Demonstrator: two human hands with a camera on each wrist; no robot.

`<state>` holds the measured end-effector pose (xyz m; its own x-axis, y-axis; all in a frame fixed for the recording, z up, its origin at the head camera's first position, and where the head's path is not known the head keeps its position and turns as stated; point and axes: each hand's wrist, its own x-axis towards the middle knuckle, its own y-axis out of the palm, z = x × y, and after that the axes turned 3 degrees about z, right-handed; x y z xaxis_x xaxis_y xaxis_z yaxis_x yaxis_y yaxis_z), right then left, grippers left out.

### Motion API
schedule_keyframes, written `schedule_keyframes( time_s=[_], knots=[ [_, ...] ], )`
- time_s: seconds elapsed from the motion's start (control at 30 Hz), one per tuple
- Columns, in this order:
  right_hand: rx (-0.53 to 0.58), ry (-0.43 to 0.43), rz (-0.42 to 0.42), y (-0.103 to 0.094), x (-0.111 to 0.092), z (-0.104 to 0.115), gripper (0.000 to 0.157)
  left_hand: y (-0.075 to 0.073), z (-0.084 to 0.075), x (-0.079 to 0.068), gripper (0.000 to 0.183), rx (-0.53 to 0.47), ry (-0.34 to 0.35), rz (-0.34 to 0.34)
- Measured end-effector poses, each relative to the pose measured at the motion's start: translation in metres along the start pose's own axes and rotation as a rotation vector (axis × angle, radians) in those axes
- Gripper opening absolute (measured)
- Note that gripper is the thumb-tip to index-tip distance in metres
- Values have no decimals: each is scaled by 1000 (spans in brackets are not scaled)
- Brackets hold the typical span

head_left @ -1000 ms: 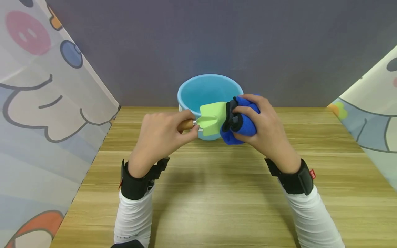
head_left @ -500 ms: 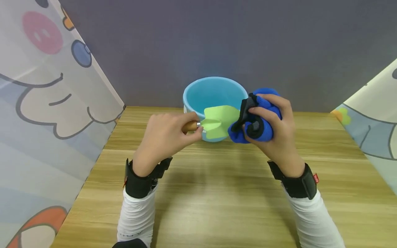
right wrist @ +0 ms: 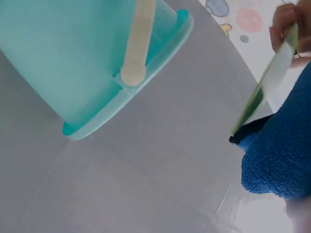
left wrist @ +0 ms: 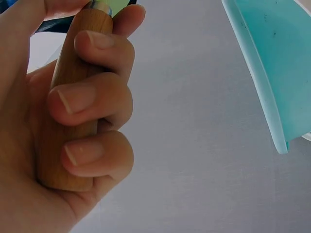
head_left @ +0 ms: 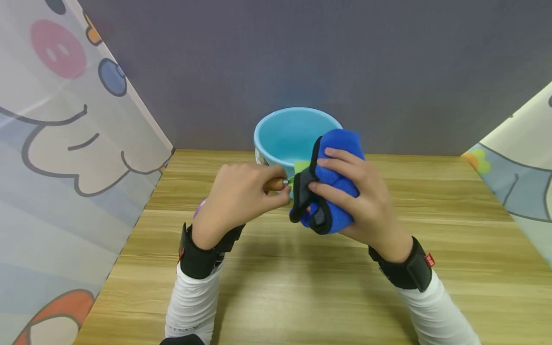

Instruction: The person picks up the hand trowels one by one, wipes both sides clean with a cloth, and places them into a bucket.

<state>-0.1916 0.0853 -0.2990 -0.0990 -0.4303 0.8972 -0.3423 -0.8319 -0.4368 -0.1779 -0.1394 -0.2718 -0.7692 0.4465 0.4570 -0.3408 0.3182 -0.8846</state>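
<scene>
My left hand [head_left: 241, 194] grips a small trowel by its wooden handle [left wrist: 77, 111], fingers curled round it in the left wrist view. Most of the light green trowel blade [head_left: 301, 166] is hidden in the head view behind a blue cloth [head_left: 342, 142] with black edging. That cloth is bunched in my right hand [head_left: 364, 199], whose fingers hold it against the blade. From the right wrist view the blade [right wrist: 265, 85] shows edge-on, the cloth touching its lower end. Both hands are held above the table, in front of a light blue bucket [head_left: 286, 134].
The bucket stands at the back of the wooden table [head_left: 276, 287], against a grey panel [head_left: 302, 52]. Its pale carrying handle [right wrist: 139, 39] shows in the right wrist view. A bit of something purple [head_left: 199, 207] peeks out behind my left wrist. Cartoon-printed panels flank both sides.
My right hand first drew the cloth rightward toward the blade's tip, then brought it back left and lower, over most of the blade. The left hand shifted slightly right, still gripping the trowel.
</scene>
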Motion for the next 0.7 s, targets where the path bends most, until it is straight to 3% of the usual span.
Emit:
schedule_keyframes(
  time_s=[0.23,0.57,0.7],
  knots=[
    [-110,-40,274,7,-7,-4,60,2,1,1,35,29,23,25],
    [-167,91,522,19,-12,-5,68,9,6,4,25,45,25,63],
    [-184,119,545,22,-13,-5,68,12,7,5,24,49,25,67]
  ],
)
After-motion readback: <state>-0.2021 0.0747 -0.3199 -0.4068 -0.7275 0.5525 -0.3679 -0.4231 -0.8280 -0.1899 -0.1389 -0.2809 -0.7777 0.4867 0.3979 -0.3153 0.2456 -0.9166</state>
